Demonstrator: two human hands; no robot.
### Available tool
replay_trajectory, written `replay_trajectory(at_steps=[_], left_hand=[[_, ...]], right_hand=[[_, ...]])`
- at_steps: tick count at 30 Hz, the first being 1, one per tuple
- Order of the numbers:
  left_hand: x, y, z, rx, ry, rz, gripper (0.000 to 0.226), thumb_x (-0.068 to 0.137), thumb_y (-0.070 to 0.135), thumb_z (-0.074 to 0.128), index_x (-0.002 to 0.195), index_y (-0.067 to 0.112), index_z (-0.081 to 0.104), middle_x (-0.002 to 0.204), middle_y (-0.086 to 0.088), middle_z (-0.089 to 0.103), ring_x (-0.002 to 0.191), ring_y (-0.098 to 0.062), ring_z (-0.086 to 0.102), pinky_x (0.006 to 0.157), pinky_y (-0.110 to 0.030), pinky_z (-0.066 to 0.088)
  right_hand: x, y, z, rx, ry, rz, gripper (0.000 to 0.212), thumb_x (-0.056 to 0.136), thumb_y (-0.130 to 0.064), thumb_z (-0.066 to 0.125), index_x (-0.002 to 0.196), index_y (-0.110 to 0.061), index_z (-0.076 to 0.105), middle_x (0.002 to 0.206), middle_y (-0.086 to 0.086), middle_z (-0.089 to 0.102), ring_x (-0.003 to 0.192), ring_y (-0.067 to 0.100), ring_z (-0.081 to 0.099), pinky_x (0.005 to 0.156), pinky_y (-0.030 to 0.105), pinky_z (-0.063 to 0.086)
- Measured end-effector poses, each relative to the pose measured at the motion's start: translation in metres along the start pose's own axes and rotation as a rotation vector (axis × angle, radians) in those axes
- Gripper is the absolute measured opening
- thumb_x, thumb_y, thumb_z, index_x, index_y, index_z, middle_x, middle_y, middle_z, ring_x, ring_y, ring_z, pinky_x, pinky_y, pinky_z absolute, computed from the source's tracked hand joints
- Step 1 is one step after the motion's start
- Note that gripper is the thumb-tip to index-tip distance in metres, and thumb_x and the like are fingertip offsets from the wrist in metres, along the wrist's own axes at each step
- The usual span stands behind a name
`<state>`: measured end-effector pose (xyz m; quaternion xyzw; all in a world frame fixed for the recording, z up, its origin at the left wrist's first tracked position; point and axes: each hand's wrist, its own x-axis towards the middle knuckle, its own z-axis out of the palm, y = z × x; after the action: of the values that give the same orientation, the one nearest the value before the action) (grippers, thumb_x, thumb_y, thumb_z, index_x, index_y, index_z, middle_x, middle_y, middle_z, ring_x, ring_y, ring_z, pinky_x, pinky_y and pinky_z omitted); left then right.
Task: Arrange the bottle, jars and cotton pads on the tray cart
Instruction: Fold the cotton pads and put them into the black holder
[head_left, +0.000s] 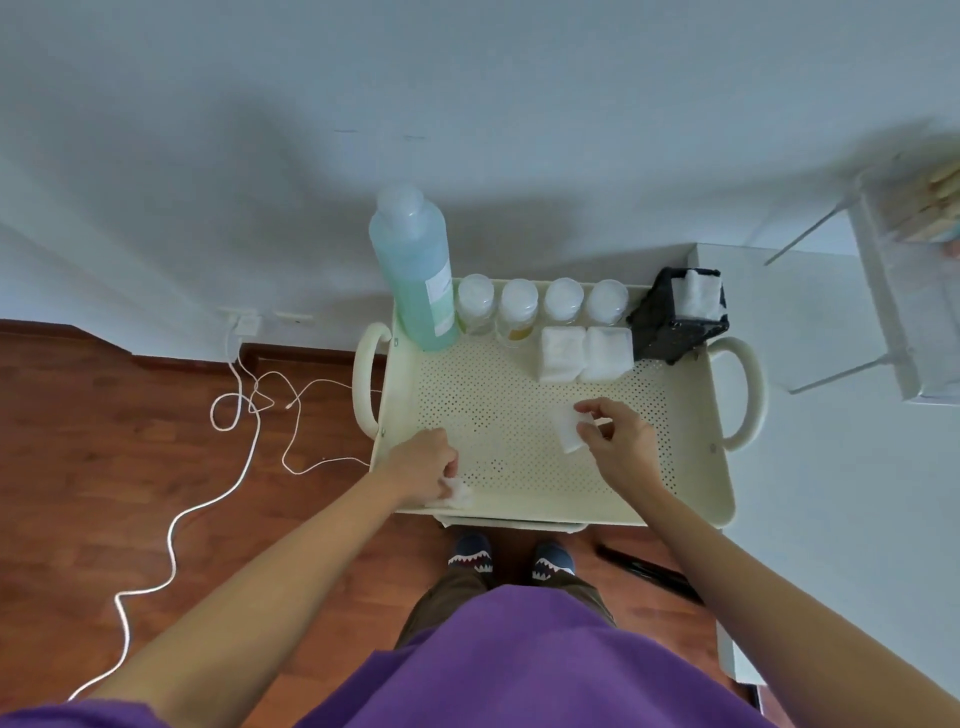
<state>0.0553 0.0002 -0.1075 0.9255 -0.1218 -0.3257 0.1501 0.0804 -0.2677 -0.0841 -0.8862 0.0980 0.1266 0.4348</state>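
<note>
A cream perforated tray cart (498, 415) stands in front of me. In its back left corner a tall bottle of blue-green liquid (415, 270) stands upright. To the right of the bottle several clear jars (540, 306) line the back rim. Two stacks of white cotton pads (584, 353) lie in front of the jars. My right hand (618, 441) pinches a single cotton pad (566, 426) above the tray's middle right. My left hand (423, 467) rests at the front left rim, fingers closed on a crumpled white cotton pad (457, 493).
A black mesh holder (675, 317) with white pads sits in the tray's back right corner. White cables (249, 415) trail over the wooden floor at left. A white table (831, 415) flanks the cart on the right, bearing a clear rack (893, 291). A wall stands behind.
</note>
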Motion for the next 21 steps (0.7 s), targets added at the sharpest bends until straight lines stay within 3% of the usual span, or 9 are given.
replay_trajectory(at_steps=[2,5,10,13,17,21], left_hand=[[0.0,0.005,-0.006,-0.05,0.037,0.016,0.002,0.083,0.017,0.062,0.083,0.016,0.06,0.091,0.002,0.055,0.085,-0.018,0.052,0.072,-0.028,0.042],[0.005,0.025,-0.027,-0.285,0.136,0.034,0.01,0.08,0.013,0.064,0.077,0.016,0.055,0.077,0.001,0.06,0.074,-0.021,0.058,0.066,-0.028,0.042],[0.029,0.086,-0.084,-0.468,0.336,0.14,0.025,0.083,0.019,0.068,0.085,0.011,0.044,0.069,0.005,0.045,0.059,-0.01,0.038,0.056,-0.022,0.031],[0.052,0.126,-0.112,-0.522,0.443,0.2,0.019,0.087,0.013,0.061,0.083,0.013,0.042,0.07,0.001,0.046,0.061,-0.012,0.04,0.058,-0.023,0.034],[0.083,0.176,-0.139,-0.665,0.473,0.25,0.023,0.089,0.003,0.057,0.073,0.02,0.055,0.078,0.001,0.059,0.076,-0.022,0.058,0.068,-0.035,0.055],[0.108,0.213,-0.152,-0.855,0.468,0.206,0.014,0.09,0.003,0.059,0.093,0.009,0.072,0.097,0.003,0.063,0.094,-0.021,0.062,0.082,-0.032,0.055]], right_hand=[[-0.001,-0.002,-0.014,0.05,0.035,0.003,0.02,0.086,-0.009,0.066,0.102,-0.021,0.07,0.091,-0.001,0.071,0.074,0.019,0.067,0.057,0.018,0.042],[-0.001,-0.01,-0.043,0.126,0.14,-0.032,0.02,0.087,-0.011,0.067,0.105,-0.019,0.07,0.086,-0.003,0.072,0.076,0.017,0.069,0.061,0.016,0.046],[0.009,-0.022,-0.099,0.133,0.305,-0.088,0.019,0.088,-0.018,0.067,0.106,-0.019,0.073,0.09,-0.007,0.071,0.08,0.005,0.065,0.072,0.011,0.047],[0.022,-0.026,-0.128,0.193,0.379,-0.086,0.016,0.088,-0.016,0.067,0.101,-0.019,0.074,0.087,-0.006,0.072,0.079,0.005,0.066,0.073,0.014,0.049],[0.049,-0.033,-0.156,0.208,0.433,-0.078,0.015,0.086,-0.014,0.066,0.096,-0.021,0.074,0.082,-0.004,0.072,0.072,0.014,0.068,0.07,0.023,0.053],[0.078,-0.036,-0.163,0.226,0.429,-0.066,0.015,0.083,-0.01,0.067,0.092,-0.019,0.074,0.082,-0.002,0.071,0.075,0.018,0.067,0.075,0.028,0.055]])
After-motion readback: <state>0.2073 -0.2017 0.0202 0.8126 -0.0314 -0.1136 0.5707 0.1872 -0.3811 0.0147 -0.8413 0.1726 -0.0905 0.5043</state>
